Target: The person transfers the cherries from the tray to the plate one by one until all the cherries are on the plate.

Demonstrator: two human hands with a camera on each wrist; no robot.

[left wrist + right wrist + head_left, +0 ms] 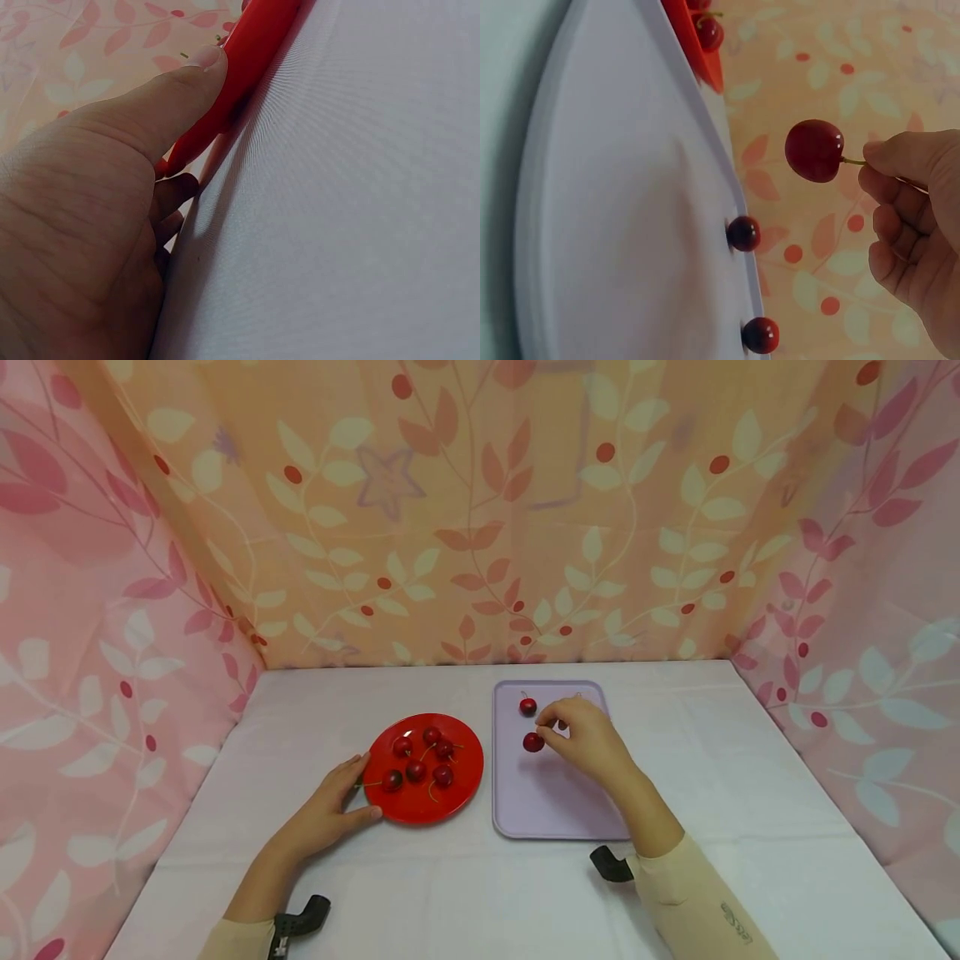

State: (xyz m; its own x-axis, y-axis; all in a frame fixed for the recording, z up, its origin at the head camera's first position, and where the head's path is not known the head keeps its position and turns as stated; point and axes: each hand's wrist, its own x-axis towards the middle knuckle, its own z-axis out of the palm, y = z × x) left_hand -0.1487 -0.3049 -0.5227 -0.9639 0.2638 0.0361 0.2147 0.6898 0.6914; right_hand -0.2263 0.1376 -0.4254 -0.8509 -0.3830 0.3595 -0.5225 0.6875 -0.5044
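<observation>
By its thin green stem, my right hand (587,737) pinches a dark red cherry (814,151) between thumb and index finger. The cherry hangs above the light purple tray (525,810), clear of its surface in the right wrist view. Two more cherries sit on the tray near its far end, one of them a red cherry (528,706) with its stem up, the other mostly behind the hand in the head view. My left hand (330,806) rests against the left rim of a red plate (431,810), thumb at the near side, fingers along the edge. Several stemmed cherries lie on that plate.
A white cloth (420,893) covers the table, with the plate left of the tray and a narrow gap between them. Patterned curtains (480,527) hang behind and at both sides. Each wrist carries a black mount (611,865).
</observation>
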